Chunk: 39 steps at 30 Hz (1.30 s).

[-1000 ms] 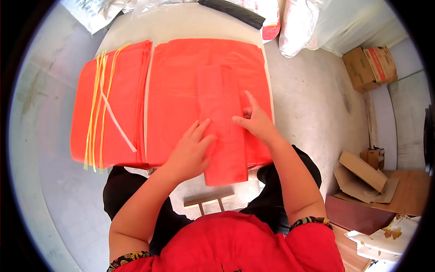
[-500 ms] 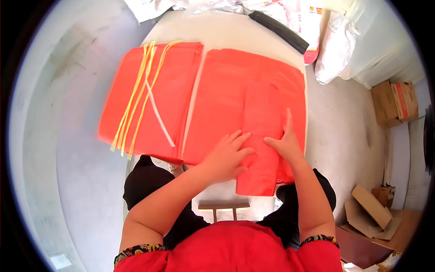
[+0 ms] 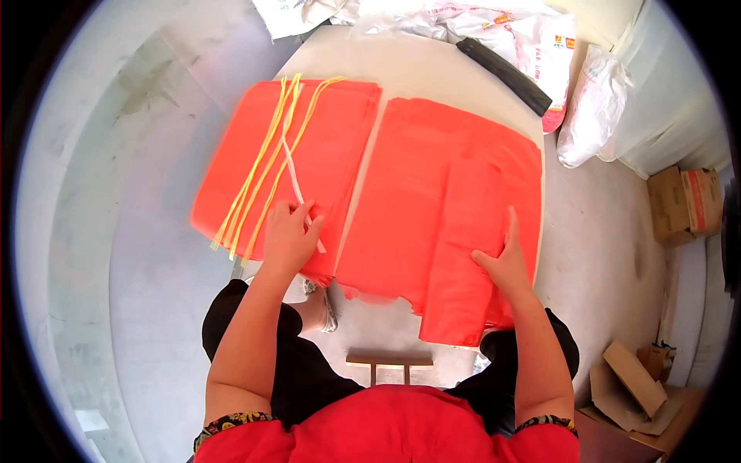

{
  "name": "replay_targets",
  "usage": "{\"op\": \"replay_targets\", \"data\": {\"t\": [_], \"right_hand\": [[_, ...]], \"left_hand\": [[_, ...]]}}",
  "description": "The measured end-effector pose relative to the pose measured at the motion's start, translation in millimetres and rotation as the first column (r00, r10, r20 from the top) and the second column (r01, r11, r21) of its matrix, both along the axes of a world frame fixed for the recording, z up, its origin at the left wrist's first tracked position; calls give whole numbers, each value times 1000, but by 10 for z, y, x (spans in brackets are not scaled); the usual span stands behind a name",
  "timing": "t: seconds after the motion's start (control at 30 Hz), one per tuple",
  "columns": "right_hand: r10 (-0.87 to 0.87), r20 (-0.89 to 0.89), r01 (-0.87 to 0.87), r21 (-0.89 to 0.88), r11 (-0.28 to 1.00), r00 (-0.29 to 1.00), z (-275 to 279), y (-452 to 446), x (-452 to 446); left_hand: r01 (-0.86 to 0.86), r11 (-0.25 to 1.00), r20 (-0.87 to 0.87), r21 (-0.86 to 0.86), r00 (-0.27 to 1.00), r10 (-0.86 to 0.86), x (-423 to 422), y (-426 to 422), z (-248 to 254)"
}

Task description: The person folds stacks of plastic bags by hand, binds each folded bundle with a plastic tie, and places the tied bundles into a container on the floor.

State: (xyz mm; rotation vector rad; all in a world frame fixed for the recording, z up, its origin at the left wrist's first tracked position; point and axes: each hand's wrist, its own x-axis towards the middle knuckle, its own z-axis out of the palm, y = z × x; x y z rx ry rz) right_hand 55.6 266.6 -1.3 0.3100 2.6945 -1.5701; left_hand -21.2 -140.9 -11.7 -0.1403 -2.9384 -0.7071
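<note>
Two flat stacks of thin red plastic sheeting lie side by side on the table, a left stack (image 3: 220, 185) and a right stack (image 3: 401, 177). A long folded red bundle (image 3: 463, 239) lies on the right stack, its near end past the table edge. My right hand (image 3: 505, 266) rests on the bundle's right side, thumb and forefinger spread. My left hand (image 3: 287, 238) is over the left stack at a thin white strip (image 3: 292, 171), its fingers bent around the strip with thumb and forefinger still apart. Several yellow strips (image 3: 251, 181) lie across that stack, left of the hand.
A black roll (image 3: 505, 77) lies at the table's far right, by white printed bags (image 3: 532, 46). A stuffed white sack (image 3: 594, 108) stands beyond the table. Cardboard boxes (image 3: 683, 204) are on the floor at right. A wooden stool (image 3: 390, 360) shows between my legs.
My left hand has left the folded red bundle and moved left to the white strip. My right hand has stayed on the bundle. The whole view has shifted slightly.
</note>
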Motion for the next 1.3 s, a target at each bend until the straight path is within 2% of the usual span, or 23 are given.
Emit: {"op": "replay_targets", "data": {"t": [0.1,0.2,0.3,0.4,0.5,0.6,0.7,0.8,0.87,0.9,0.93,0.97,1.0,1.07,1.13,1.23,1.3], "right_hand": [[-7,63,14,-109,994,998,45,-15,-7],[-20,56,31,-196,980,998,36,-32,-25],[-54,48,65,-264,962,997,42,-44,-27],[-55,62,75,-392,917,997,112,-73,-8],[-73,46,85,-389,917,996,26,-31,-17],[-93,137,147,-466,873,986,73,-31,-16],[-134,148,192,-516,835,980,-6,20,-1],[-85,174,175,-615,769,981,-56,86,6],[-58,250,215,-667,714,967,-80,125,20],[-42,285,235,-690,684,958,-77,137,22],[-24,305,248,-724,643,952,-61,140,23],[-2,323,260,-756,600,946,-42,133,23],[22,340,271,-786,556,940,-27,119,30],[59,331,280,-868,410,942,15,101,64],[79,337,303,-909,285,938,48,56,76],[88,373,354,-919,174,924,94,-103,77],[100,396,380,-913,145,913,152,-228,100]], "left_hand": [[45,998,-78,-43,996,-48,-49,-149,-138],[-71,996,-108,-50,992,65,-103,-303,-77],[-264,961,-239,-81,941,238,-100,-576,175],[-320,928,-313,-188,915,253,-16,-714,126],[-256,910,-239,-326,954,183,68,-681,103],[-247,877,-144,-412,968,205,26,-698,64],[-237,846,-151,-477,971,187,-43,-734,18],[-204,886,-235,-417,965,112,-5,-555,64],[-36,998,-142,-48,989,29,14,-397,92],[40,988,-106,148,994,-25,21,-310,108],[2,906,97,424,994,-48,32,-185,126],[-96,755,284,649,951,-123,57,-20,150],[-242,554,433,796,868,-242,94,150,177],[-298,441,487,846,768,-415,205,522,246],[-314,427,516,848,672,-531,265,839,75],[-312,556,627,770,529,-572,467,1299,95],[-502,240,486,831,446,-752,570,1477,54]]}}
